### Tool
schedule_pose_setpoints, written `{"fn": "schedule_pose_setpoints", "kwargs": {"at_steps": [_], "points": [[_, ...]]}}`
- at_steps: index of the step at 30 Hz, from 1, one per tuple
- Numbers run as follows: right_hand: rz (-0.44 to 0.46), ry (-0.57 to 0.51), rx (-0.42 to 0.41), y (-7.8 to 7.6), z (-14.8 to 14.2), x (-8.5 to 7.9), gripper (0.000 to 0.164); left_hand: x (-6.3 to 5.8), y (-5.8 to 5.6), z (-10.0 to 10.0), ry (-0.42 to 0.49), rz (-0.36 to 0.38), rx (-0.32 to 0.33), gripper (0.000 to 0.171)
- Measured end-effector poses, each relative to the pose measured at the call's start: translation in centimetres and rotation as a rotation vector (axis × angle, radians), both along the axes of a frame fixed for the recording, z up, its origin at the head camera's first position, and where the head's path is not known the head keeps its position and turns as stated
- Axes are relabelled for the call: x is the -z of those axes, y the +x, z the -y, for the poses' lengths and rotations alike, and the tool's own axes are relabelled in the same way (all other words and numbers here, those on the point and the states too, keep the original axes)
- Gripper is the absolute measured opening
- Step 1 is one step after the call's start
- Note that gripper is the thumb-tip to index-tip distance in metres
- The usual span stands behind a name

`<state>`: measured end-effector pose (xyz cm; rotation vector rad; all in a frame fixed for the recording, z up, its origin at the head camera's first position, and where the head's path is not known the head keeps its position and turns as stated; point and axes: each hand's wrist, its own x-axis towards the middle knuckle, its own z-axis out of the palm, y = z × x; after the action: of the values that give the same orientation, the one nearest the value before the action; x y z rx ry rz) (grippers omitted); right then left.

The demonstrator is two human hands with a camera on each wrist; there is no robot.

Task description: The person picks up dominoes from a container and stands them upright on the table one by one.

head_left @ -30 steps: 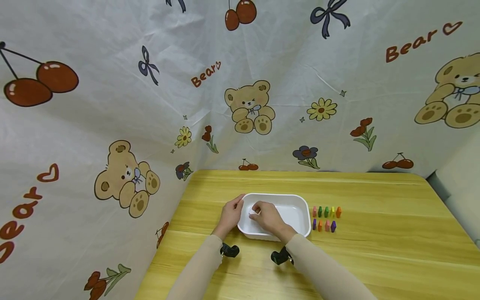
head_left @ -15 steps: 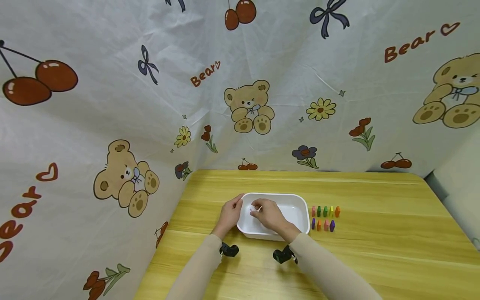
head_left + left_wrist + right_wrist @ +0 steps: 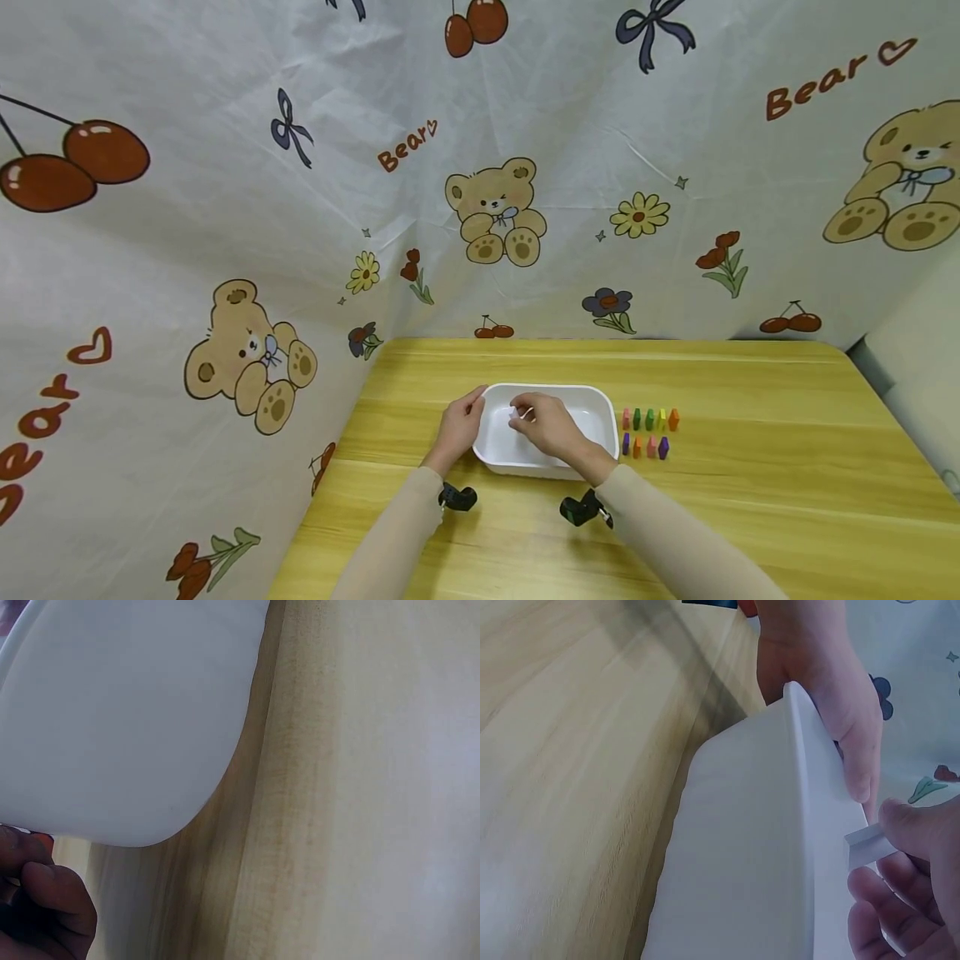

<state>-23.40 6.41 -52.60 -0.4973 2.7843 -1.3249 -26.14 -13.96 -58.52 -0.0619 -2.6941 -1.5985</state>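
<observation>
A white rectangular plastic tray [image 3: 536,472] stands on the table. My left hand [image 3: 459,427] grips its left end at the rim; in the left wrist view the curled fingers [image 3: 56,889] show beside the tray's corner. Over the left half of the tray, my right hand [image 3: 551,427] pinches a small white block [image 3: 866,845] between thumb and fingers. The block has flat faces and sharp edges, and part of it is hidden by the thumb.
Right of the tray, small coloured blocks stand upright in two rows, among them a green block [image 3: 649,419], a yellow block [image 3: 662,419] and a purple block [image 3: 663,447]. Behind the wooden table [image 3: 750,500] hangs a bear-print cloth [image 3: 577,125].
My right hand has shifted a little to the right over the tray with the white block still pinched. The left hand keeps its place at the tray's left end.
</observation>
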Motion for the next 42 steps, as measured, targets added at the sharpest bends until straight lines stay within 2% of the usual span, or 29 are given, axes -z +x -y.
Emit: {"fn": "schedule_pose_setpoints", "kwargs": {"at_steps": [13, 18, 24, 32, 42], "points": [[-0.009, -0.021, -0.022, 0.6, -1.5, -1.0, 0.02, 0.1, -0.1, 0.0, 0.003, -0.011, 0.002, 0.039], [0.014, -0.019, -0.026, 0.5, -2.2, -1.3, 0.018, 0.3, -0.1, 0.1, -0.001, -0.008, 0.002, 0.04], [0.056, -0.011, -0.015, 0.4, -3.0, -1.7, 0.02, 0.3, -0.2, 0.2, 0.002, -0.007, 0.005, 0.04], [0.037, 0.0, -0.019, 0.6, -4.6, -2.1, 0.022, 0.3, -0.3, 0.1, -0.003, -0.017, 0.001, 0.039], [0.02, -0.03, -0.029, 1.0, -6.3, -1.4, 0.015, 0.2, -0.2, 0.0, 0.002, -0.005, -0.009, 0.039]]}}
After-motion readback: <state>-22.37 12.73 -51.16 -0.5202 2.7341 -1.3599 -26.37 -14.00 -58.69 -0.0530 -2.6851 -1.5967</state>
